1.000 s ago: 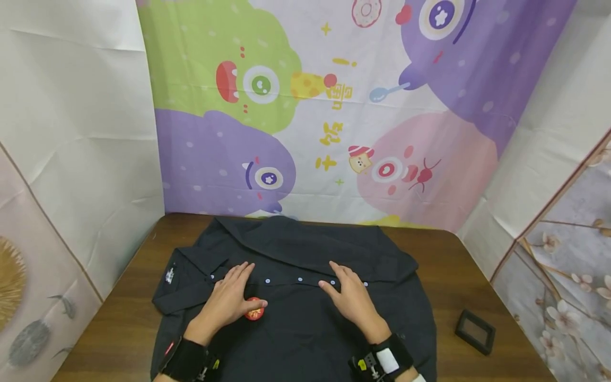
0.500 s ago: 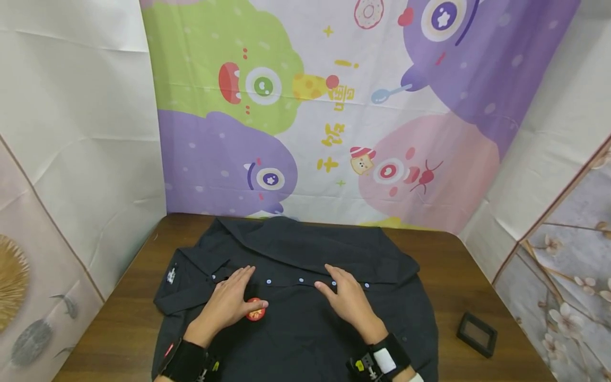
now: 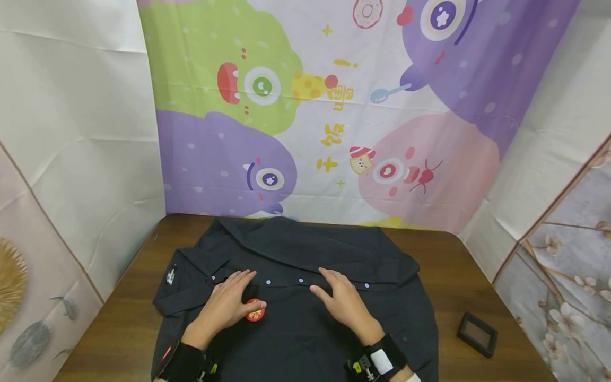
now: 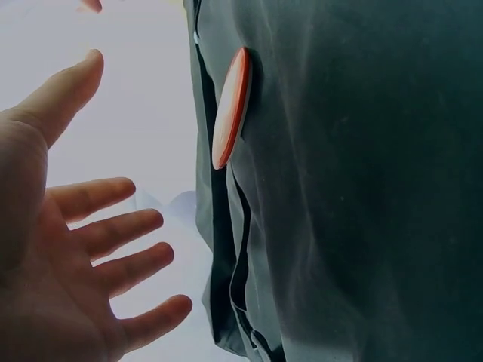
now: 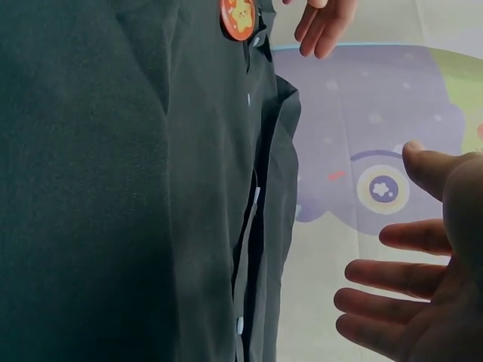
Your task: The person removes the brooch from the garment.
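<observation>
A dark button-up shirt lies spread over the table, with small pale buttons along its placket. On it sits a round red badge with a yellow figure, partly overlapped by the left thumb in the head view. My left hand hovers over the shirt with fingers spread; the left wrist view shows a gap between it and the badge. Level with it, my right hand hovers over the shirt's right half, also holding nothing. The right wrist view shows its straight fingers apart from the cloth.
A small black rectangular frame lies on the wooden table, right of the shirt. A cartoon-printed cloth hangs along the table's back edge. Pale curtains close in the left and right sides.
My right hand has drifted a little left, toward the middle of the shirt. The left hand has stayed almost still, and the shirt, badge and black frame keep their places.
</observation>
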Motion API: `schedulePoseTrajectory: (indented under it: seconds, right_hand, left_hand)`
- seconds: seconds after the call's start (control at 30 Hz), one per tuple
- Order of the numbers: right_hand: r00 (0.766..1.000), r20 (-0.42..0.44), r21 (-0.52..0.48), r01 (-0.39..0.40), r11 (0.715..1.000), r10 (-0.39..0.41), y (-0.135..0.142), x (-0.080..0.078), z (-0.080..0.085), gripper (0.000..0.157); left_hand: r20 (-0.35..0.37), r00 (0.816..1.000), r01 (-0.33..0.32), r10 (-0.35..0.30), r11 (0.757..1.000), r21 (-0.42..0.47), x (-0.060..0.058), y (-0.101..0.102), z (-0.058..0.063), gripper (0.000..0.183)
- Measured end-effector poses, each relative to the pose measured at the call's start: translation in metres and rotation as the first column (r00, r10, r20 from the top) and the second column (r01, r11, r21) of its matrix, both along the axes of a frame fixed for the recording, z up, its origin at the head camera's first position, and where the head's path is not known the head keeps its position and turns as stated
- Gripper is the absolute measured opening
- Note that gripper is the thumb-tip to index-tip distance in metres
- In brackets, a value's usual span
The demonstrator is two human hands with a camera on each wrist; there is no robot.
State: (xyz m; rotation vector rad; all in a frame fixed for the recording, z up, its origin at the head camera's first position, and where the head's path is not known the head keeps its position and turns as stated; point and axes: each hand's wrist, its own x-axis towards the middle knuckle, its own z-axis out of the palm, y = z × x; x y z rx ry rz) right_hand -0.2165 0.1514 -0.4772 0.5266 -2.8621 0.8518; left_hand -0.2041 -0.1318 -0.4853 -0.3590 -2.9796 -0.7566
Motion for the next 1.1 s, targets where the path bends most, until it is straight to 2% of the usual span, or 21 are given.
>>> schedulePoseTrajectory:
  seconds: [0.27,0.5,0.83,1.1]
  right_hand:
    - [1.0,-0.008,0.01,-0.006,1.0,0.006,0.0001,0.0013,-0.0005,0.057]
    - [0.999,0.04,-0.004,-0.014,1.0,0.015,-0.002,0.0009,0.0004,0.058]
    - [0.998,0.035,-0.008,-0.055,0.998,0.056,-0.0039,0.0015,-0.0003,0.058]
    - [0.997,0.053,-0.01,-0.058,0.998,0.058,-0.0083,0.0025,0.0025,0.057]
  left_hand:
    - [0.016,1.0,0.005,-0.005,1.0,0.004,0.0004,0.0001,-0.0001,0.077]
    - [0.049,0.999,0.006,-0.007,1.0,0.009,0.0004,0.0001,-0.0015,0.077]
    - [0.037,0.999,0.02,-0.021,1.0,0.008,0.0023,0.0007,-0.002,0.077]
    - [0.019,0.999,0.028,-0.028,1.0,0.002,0.0035,0.0004,-0.0034,0.076]
